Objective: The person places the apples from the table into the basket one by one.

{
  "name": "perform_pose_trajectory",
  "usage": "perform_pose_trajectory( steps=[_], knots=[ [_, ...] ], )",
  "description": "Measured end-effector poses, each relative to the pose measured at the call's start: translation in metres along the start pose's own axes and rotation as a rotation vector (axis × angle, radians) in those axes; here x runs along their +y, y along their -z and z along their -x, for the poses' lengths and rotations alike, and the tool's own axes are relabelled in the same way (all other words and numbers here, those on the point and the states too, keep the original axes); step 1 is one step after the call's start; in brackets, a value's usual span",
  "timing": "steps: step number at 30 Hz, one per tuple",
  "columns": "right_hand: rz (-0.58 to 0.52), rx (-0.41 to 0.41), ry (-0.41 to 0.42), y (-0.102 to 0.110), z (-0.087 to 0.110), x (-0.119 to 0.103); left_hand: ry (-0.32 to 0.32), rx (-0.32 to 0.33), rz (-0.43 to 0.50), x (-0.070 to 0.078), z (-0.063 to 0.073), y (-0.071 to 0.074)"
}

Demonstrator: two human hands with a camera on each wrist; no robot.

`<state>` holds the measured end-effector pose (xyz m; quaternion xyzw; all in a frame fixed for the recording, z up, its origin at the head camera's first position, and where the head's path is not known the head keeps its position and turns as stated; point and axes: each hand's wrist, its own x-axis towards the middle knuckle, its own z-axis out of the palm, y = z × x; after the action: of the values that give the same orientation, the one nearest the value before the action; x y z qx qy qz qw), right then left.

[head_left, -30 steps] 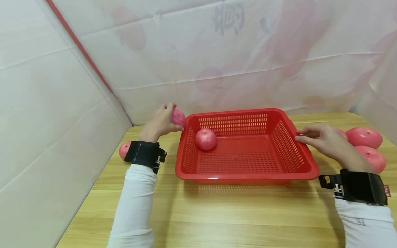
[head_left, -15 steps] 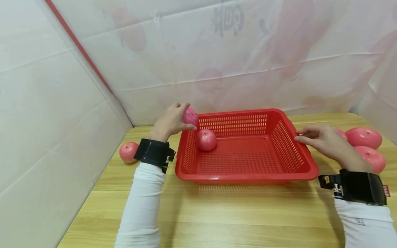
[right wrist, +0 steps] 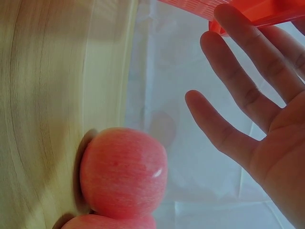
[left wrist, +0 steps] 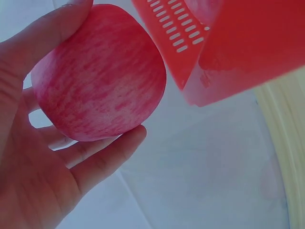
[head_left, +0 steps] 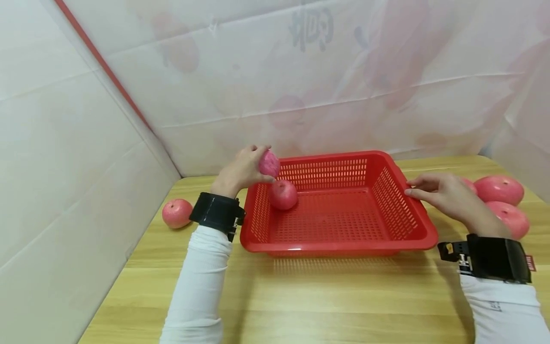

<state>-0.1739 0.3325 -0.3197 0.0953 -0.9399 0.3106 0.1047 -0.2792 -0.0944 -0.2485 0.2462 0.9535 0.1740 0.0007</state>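
My left hand (head_left: 245, 169) grips a pink-red apple (left wrist: 102, 74) between thumb and fingers, above the left rim of a red plastic basket (head_left: 335, 246). Just below it, a second apple (head_left: 283, 194) lies inside the basket at its left end. In the left wrist view, the held apple is beside the basket's corner. My right hand (head_left: 447, 196) holds the basket's right rim with thumb and forefinger, while its other fingers (right wrist: 240, 90) extend loosely in the right wrist view.
One apple (head_left: 177, 213) stands on the wooden table (head_left: 326, 301) left of the basket. Several more, including a large apple (head_left: 500, 189), cluster behind my right hand. A pale printed cloth wall (head_left: 223, 95) closes off the back and left side.
My left hand has carried its apple rightward, from outside the basket's left edge to over its left end. My right hand has stayed at the right rim; the basket stands about where it was.
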Motion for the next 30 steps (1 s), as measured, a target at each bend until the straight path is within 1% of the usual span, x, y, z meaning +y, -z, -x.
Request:
perform_pose_trajectory(
  steps=[7, 13, 21, 30],
  knots=[
    [0.011, -0.009, -0.013, 0.000, -0.001, -0.001, -0.032, 0.014, -0.008, 0.003, -0.005, -0.005],
    [0.008, -0.015, -0.017, 0.000, 0.000, -0.002, -0.056, 0.004, -0.043, 0.008, -0.008, -0.010],
    [0.011, -0.023, -0.030, 0.000, 0.001, -0.003, -0.054, -0.022, -0.040, 0.012, -0.012, -0.014],
    [0.016, -0.026, -0.033, 0.000, 0.000, -0.003, -0.095, 0.010, -0.066, 0.018, -0.017, -0.017]
  ],
)
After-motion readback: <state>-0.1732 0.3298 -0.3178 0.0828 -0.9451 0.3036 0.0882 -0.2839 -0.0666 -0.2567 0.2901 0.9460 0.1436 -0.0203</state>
